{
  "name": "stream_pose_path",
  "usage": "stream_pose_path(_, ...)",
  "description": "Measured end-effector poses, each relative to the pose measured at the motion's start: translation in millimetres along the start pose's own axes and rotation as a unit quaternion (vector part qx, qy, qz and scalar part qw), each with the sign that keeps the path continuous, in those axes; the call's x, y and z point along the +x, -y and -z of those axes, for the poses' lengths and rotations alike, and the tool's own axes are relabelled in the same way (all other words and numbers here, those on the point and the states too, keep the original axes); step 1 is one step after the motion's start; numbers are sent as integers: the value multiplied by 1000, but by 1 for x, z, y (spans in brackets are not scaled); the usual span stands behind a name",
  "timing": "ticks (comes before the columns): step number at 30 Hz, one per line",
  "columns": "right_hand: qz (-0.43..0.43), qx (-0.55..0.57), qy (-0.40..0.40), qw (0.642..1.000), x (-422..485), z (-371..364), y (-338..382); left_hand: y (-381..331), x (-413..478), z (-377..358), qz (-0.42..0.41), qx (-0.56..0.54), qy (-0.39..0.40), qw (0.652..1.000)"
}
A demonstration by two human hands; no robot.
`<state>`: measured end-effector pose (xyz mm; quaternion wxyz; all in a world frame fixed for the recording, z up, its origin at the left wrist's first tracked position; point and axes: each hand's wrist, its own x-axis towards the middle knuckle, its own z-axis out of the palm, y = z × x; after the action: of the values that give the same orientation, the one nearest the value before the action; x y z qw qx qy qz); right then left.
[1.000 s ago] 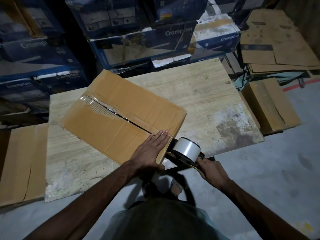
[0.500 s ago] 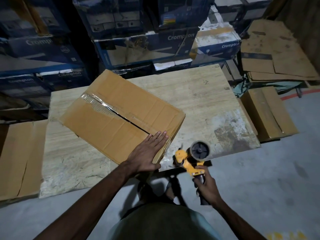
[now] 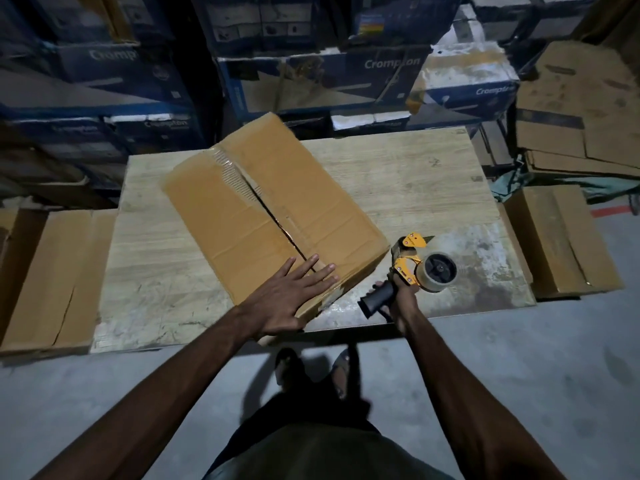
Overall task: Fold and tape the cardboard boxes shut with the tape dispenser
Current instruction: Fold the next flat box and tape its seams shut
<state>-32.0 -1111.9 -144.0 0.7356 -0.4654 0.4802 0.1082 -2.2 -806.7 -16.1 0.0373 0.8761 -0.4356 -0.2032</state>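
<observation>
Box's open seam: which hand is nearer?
Left. The left hand lies flat on the cardboard box, fingers at the seam's near end. The right hand grips the tape dispenser beside the box's near right corner, off the box.

A pale wood-grain worktop [image 3: 415,174], scuffed white and grey towards its near right corner, stands on a grey concrete floor [image 3: 554,393]. Behind its far edge rise stacked dark blue printed cartons [image 3: 311,74]. Flattened brown cardboard sheets [image 3: 581,126] lie piled beyond the right edge, near a red floor stripe [image 3: 609,212]. The light is dim.
</observation>
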Motion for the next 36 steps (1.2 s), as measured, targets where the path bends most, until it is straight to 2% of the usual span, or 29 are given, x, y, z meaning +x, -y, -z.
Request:
stream_pose_path(2,24,-6,-16,1000,55,9,-28,8,-16,3,8,18,19,1000)
stream_pose_path(4,24,-50,-51,997,40,-3,-31,19,-35,4,21,30,38,999)
stream_pose_path(5,40,-92,-93,991,8,-13,-22,25,-44,4,25,37,42,998)
stream_pose_path(7,95,-192,-205,955,-54,-29,-6,33,-61,3,33,42,40,998)
stream_pose_path(9,193,-211,-252,925,-88,-34,3,36,-78,3,46,35,38,998)
stream_pose_path(12,349,-237,-171,890,-119,-48,10,34,-98,5,78,24,51,995)
stream_pose_path(14,429,-296,-97,848,-133,-63,16,33,-106,-4,94,11,39,995)
stream_pose_path(16,472,-381,-27,795,-140,-79,20,29,-108,-20,108,4,-22,994)
stream_pose_path(17,465,-420,1,779,-136,-85,19,26,-106,-28,126,3,-50,991)
stream_pose_path(18,441,-446,27,779,-132,-91,15,23,-105,-35,149,7,-72,986)
stream_pose_path(19,403,-451,50,795,-128,-96,11,19,-102,-42,171,12,-85,982)
stream_pose_path(21,317,-403,83,855,-125,-105,3,14,-94,-50,196,20,-110,974)
stream_pose_path(23,283,-350,88,888,-122,-109,-4,15,-89,-53,192,31,-117,974)
stream_pose_path(30,259,-256,57,929,-128,-115,-28,53,-90,-58,84,104,-168,977)
stream_pose_path(33,267,-237,18,934,-138,-124,-46,86,-93,-42,24,122,-134,983)
stream_pose_path(36,222,-258,41,939,-137,-129,-54,121,-96,-21,18,127,-91,988)
